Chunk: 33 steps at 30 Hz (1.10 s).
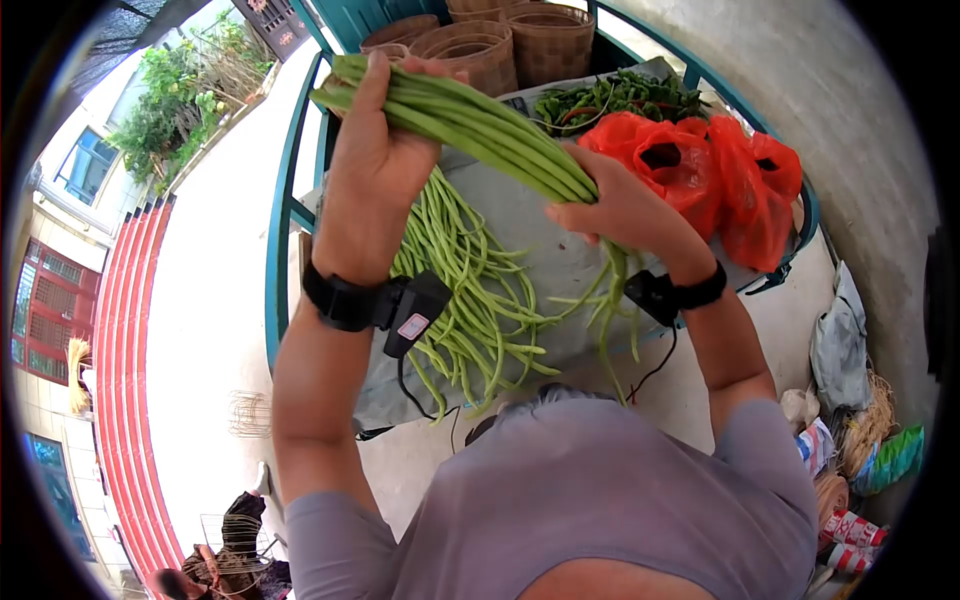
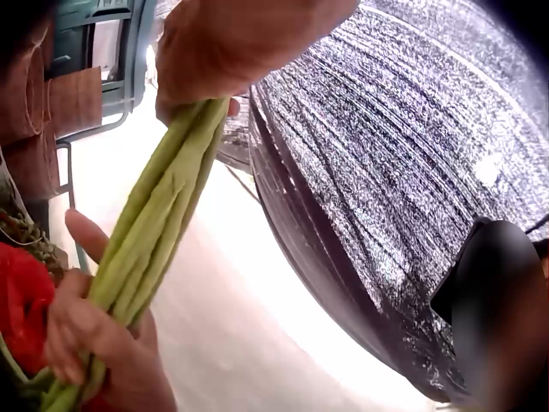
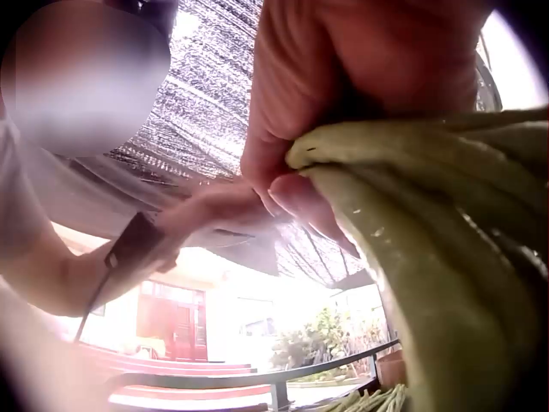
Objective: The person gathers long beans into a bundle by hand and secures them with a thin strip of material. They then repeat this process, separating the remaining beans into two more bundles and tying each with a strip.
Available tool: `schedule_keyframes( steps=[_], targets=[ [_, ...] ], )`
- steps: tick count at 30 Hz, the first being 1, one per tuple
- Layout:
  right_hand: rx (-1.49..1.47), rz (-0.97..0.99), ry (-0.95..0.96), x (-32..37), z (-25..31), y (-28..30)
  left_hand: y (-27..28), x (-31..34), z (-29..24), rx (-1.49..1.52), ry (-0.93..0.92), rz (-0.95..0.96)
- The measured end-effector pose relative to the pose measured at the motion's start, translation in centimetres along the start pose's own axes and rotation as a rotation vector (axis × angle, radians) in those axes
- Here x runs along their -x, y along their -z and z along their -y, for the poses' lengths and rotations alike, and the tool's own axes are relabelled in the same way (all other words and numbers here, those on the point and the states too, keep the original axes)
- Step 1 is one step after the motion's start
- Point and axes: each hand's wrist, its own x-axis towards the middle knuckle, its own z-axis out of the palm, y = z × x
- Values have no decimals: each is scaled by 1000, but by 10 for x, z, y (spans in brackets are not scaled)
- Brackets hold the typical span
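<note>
A thick bundle of long green beans [image 1: 490,130] is held up over a grey-covered cart bed [image 1: 520,270], slanting down from left to right. My left hand [image 1: 380,145] grips its upper left end, thumb along the near side. Round the lower right part curls my right hand [image 1: 635,205], and thin bean ends [image 1: 612,290] dangle beneath it. Both hands on the bundle show in the left wrist view, the right hand [image 2: 107,339] at lower left. Close up in the right wrist view, pale green beans [image 3: 446,232] come out from the right hand's fingers. Loose long beans [image 1: 465,285] lie spread below.
Red plastic bags [image 1: 680,170] sit on the cart's right side, beside a heap of green peppers [image 1: 620,100]. Woven baskets [image 1: 465,50] stand at the back. A teal metal rail [image 1: 283,240] edges the cart. Bags and bundles [image 1: 850,430] lie by the right wall.
</note>
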Motion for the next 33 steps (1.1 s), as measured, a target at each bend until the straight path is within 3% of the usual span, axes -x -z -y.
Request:
schedule_keyframes(
  steps=[3,4,7,10,13,16,19,20,22,24,26,29,32,33],
  targets=[
    [150,29,-112,0,22,0,15,1,8,95,-33,-105],
    [196,48,-163,-2,26,0,25,2,11,37,-15,77],
    [176,68,-222,-10,22,-3,39,20,41,136,-69,-90],
    [319,105,-216,-17,2,-6,52,40,71,248,82,-103],
    [657,44,47,-17,-28,-19,63,51,91,234,112,-238],
    [693,94,-138,-14,-32,-43,100,51,101,224,86,-372],
    [622,227,-186,-25,-51,-46,102,52,96,212,56,-496],
    [503,250,-97,-35,-72,-40,95,54,95,219,26,-576],
    [257,294,82,-62,-115,-11,109,62,93,252,44,-503],
    [268,176,-54,-85,-106,24,113,70,90,281,51,-522],
    [757,123,-276,-118,-107,49,111,77,87,241,26,-554],
    [1143,388,-418,-179,-174,93,106,89,76,157,-29,-630],
    [1249,-3,-324,-199,-245,113,107,104,65,86,-90,-676],
    [1258,-47,-360,-207,-265,117,111,109,62,75,-95,-677]
  ],
)
